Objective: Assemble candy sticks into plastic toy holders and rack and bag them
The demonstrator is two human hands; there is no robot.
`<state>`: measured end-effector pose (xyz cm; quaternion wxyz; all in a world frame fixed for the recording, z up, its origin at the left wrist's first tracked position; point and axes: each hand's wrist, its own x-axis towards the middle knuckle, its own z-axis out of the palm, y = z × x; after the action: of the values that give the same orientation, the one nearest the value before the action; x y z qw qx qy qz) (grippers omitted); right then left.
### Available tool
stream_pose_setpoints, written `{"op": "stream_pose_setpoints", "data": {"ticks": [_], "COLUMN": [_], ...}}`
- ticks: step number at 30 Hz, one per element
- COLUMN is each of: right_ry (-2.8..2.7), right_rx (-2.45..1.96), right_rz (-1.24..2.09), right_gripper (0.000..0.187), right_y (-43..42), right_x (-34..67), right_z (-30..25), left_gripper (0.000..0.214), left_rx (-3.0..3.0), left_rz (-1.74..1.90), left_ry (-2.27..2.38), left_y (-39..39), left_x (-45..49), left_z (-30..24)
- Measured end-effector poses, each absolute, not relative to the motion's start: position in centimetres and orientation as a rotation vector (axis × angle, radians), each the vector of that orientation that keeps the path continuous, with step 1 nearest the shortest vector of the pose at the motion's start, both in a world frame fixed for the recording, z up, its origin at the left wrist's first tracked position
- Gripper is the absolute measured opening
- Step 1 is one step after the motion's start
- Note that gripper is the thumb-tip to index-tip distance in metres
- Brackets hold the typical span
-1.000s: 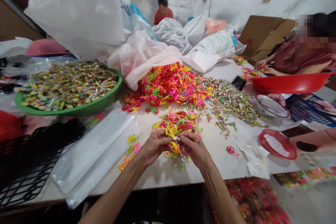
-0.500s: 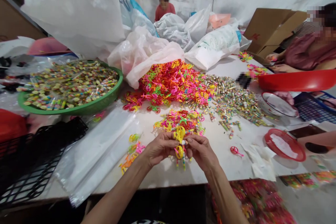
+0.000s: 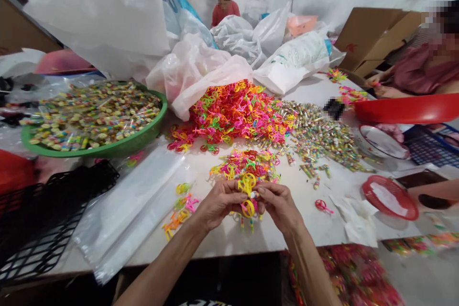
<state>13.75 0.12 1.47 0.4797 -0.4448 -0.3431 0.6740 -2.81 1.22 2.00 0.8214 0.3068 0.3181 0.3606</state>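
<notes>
Our left hand (image 3: 223, 200) pinches a yellow toy (image 3: 246, 184) at its three o'clock; our right hand (image 3: 280, 203) grips a small tube (image 3: 254, 194) at its nine o'clock, beside the toy.

The table (image 3: 229, 244) is pale and smooth, with its near edge running across the lower part of the view. Mid-table sits a big heap (image 3: 233, 114) of bright plastic pieces, mostly red, pink and orange; nearer lies a small heap (image 3: 245, 158) of the same. Tubes (image 3: 322, 129) spread rightward from the big heap, a few straying toward the near edge. A loose row (image 3: 179, 213) of pieces lies left of the small heap, and beside it clear bags (image 3: 132, 205) lie flat. On the right rest a single pink piece (image 3: 323, 206), a crumpled white cloth (image 3: 355, 220), a red basket (image 3: 375, 203) and a bowl (image 3: 385, 143). A printed sack (image 3: 294, 67) lies toward the back.
</notes>
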Motion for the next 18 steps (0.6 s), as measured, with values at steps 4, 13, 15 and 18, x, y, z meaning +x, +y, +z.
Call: {"op": "stream_pose_setpoints", "data": {"ticks": [4, 13, 15, 18], "right_ry": [-0.814, -1.074, -1.097, -1.017], "right_rx": [-1.1, -1.223, -1.202, -1.161], "right_rz": [1.631, 1.433, 1.444, 1.472], "right_gripper": [0.018, 0.017, 0.018, 0.018], "right_y": [0.0, -0.6, -0.6, -0.7], "right_x": [13.7, 13.8, 14.1, 14.2], "right_z": [2.1, 1.9, 1.7, 1.4], "left_gripper": [0.022, 0.023, 0.022, 0.023], "left_rx": [0.64, 0.778, 0.758, 0.667], "left_rz": [0.807, 0.878, 0.863, 0.799], "left_ry": [0.702, 0.832, 0.819, 0.755], "left_y": [0.9, 0.3, 0.1, 0.0], "left_x": [-2.7, -2.5, -2.3, -2.0], "left_z": [2.2, 1.3, 1.2, 1.3]}}
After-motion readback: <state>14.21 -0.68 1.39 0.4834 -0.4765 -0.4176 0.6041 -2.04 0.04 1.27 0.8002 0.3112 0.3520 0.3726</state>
